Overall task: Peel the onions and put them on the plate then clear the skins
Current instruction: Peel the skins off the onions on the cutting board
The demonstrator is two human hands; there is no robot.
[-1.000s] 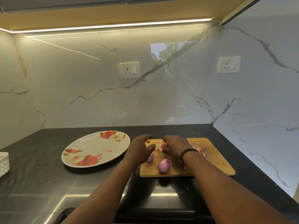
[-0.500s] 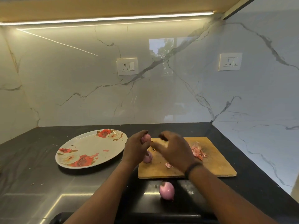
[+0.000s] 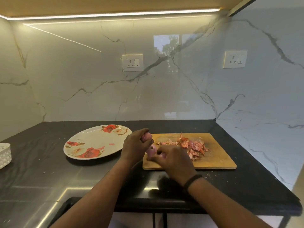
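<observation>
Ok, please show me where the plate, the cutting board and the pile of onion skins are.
plate (image 3: pixel 92 142): head view, bare white middle.
cutting board (image 3: pixel 218 155): head view, bare wood at its right part.
onion skins (image 3: pixel 194 146): head view, middle of the pile.

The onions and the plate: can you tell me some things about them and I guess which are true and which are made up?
1. The left hand holds an onion. True.
2. The plate has onions on it. False: no onion lies on it.
3. The onion skins lie on the cutting board. True.
4. The plate sits right of the cutting board. False: it sits to its left.
5. The right hand is over the plate. False: it is over the board.
</observation>
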